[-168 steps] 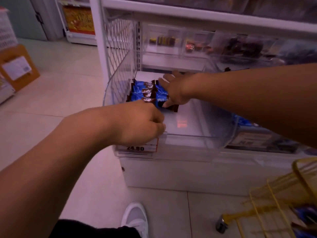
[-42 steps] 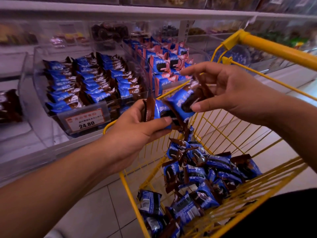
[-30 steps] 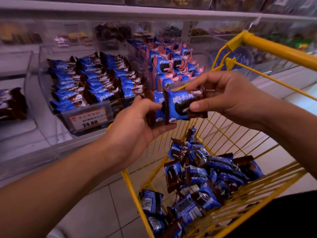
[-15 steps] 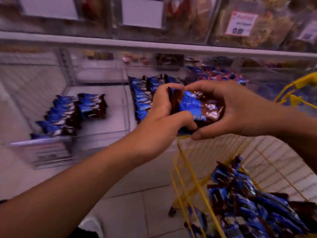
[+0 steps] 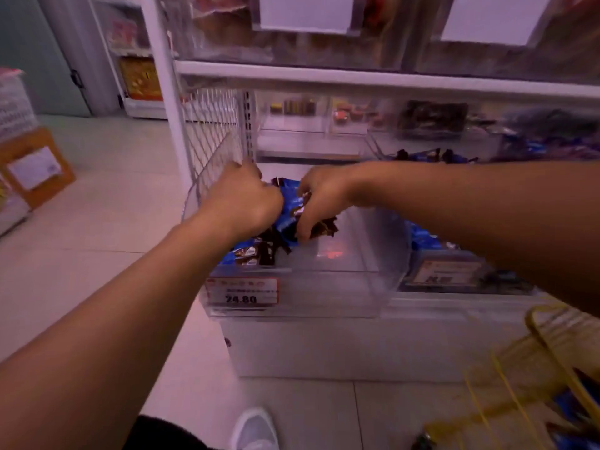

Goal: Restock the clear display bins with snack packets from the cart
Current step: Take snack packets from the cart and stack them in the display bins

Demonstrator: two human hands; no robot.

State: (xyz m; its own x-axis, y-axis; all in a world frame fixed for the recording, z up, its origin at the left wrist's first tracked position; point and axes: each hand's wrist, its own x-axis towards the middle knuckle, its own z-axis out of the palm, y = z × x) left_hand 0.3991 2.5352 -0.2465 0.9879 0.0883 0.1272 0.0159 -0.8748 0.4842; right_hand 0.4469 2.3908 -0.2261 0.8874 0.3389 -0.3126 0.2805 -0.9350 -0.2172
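Snack packets (image 5: 287,203) in blue and brown wrappers sit bunched between both hands inside the clear bin (image 5: 350,254), over its left half. More packets of the same kind (image 5: 253,251) lie on the bin floor just in front of the hands, close to the bin's front wall, while the right half of the bin floor shows bare plastic. The left hand (image 5: 242,199) has its fingers curled around the left end of the bunch, knuckles up. The right hand (image 5: 319,201) reaches in from the right, its fingers bent down over the packets and its thumb pressed against a brown wrapper end. A price tag (image 5: 245,292) reading 24.80 is fixed to the bin's front wall, at its left corner. To the right of the bin stands a neighbouring bin (image 5: 454,274) holding more blue packets. The yellow wire cart (image 5: 532,378) stands in front of the bin and to its right, blurred, with blue wrappers faintly visible inside. A white shoe (image 5: 256,430) rests on the tiled floor below the bin.
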